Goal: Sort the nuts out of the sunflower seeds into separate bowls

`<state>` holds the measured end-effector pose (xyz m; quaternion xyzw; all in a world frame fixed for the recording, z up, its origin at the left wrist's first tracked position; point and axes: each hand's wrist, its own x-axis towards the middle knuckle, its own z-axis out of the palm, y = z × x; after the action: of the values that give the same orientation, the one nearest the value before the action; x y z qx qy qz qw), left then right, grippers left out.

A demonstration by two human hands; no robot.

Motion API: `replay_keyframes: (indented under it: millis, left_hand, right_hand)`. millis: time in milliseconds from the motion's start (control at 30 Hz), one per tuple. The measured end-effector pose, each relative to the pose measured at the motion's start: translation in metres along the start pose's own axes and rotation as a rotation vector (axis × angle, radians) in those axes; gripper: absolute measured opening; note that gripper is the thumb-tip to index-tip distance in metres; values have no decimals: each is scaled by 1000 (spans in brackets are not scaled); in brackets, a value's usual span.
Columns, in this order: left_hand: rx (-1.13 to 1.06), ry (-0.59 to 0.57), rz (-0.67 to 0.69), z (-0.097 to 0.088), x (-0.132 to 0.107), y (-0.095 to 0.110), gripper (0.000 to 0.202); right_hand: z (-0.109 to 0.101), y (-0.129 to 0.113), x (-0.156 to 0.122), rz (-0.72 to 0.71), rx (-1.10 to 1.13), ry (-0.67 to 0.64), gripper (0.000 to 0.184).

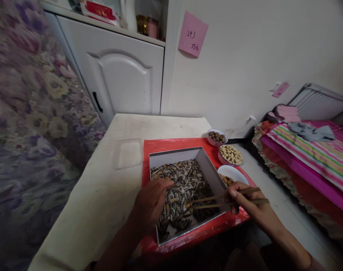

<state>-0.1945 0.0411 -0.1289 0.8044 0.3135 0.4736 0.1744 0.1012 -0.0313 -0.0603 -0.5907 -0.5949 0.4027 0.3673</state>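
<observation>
A shallow grey-walled box (213,178) holds a layer of striped sunflower seeds (185,180), with several brown almond-like nuts scattered among them. My left hand (150,199) rests over the box's left edge, index finger stretched above the seeds and thumb apart from it; it holds nothing visible. In my right hand (242,197) is a pair of wooden chopsticks (208,203), which cross the box's right wall. Their tips are down in the seeds, at a brown nut (187,206); whether they grip it I cannot tell. Close behind my right hand stands a white bowl (236,173) with brown nuts in it.
Farther back are a bowl of peanuts (231,154) and a bowl of round brown nuts (217,137). A red plastic sheet (171,143) lies under the box on the cream table (100,180). A clear tray or lid (129,153) lies left. A bed (315,150) stands right.
</observation>
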Motion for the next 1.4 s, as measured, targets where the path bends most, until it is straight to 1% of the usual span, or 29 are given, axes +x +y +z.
replay_keyframes:
  millis: [200,333,433,567,667,733,800,867,967,1067,1167,1267,1300,1367,1400]
  left_hand:
    - [15,-4,20,-2,2,2,31]
    - [2,-16,9,-3,2,3,31]
    - [-16,-7,26,-3,2,3,32]
    - [-19,2,15,-2,2,4,30]
    - [-20,12,2,-2,3,3,29]
    - [-21,17,14,-2,3,2,29]
    - [-14,10,26,-2,3,1,28]
    - [-2,4,25,-2,3,1,29]
    - [-1,-1,14,-2,2,2,30]
    - [-17,-6,9,-2,2,3,31]
    - [-26,2,18,-2,3,4,31]
    - [-26,4,25,-2,4,4,31]
    - [-28,3,32,-2,4,4,32]
    - [-37,0,44,-2,3,4,32]
    - [-42,-2,45,-1,2,4,33]
  right_hand:
    - [0,2,-1,0,14,46,38]
    - [-12,5,-4,-14,89,89,33]
    - [-30,6,-10,-28,161,229,29]
    - [-60,0,-24,-72,242,508,21]
    - [-78,-8,-37,-73,231,697,18]
    - [-85,-9,-44,-35,191,768,18]
    - [-89,-6,-47,-9,156,800,18]
    - [-90,0,-46,-35,160,812,22]
    - [-85,8,-38,-123,216,777,25]
    - [-68,9,-25,-170,247,647,24]
    - [-36,5,-12,-154,252,446,23]
    - [1,-1,-3,-114,233,195,24]
    - [11,-2,-1,-101,217,131,25]
    - [27,-5,1,-86,184,69,27]
    - [31,-5,2,-80,167,59,28]
